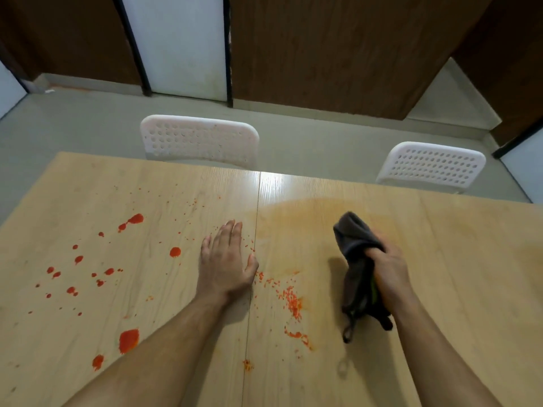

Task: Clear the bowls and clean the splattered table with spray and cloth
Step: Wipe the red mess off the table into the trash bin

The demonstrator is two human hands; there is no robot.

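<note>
Red-splattered wooden table (440,259): left hand (224,259) lies flat, fingers straight; right hand (388,271) grip bunches dark cloth (357,259).

Your path across the surface (440,259) lies open; only two white chairs (199,141) stand just beyond its far edge.

Two bare forearms, left hand (224,261), right hand (389,273), no sleeves.

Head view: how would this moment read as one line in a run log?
left hand: flat on table | right hand: grips grey cloth | red splatter: remains left side | bowls: none visible
</note>
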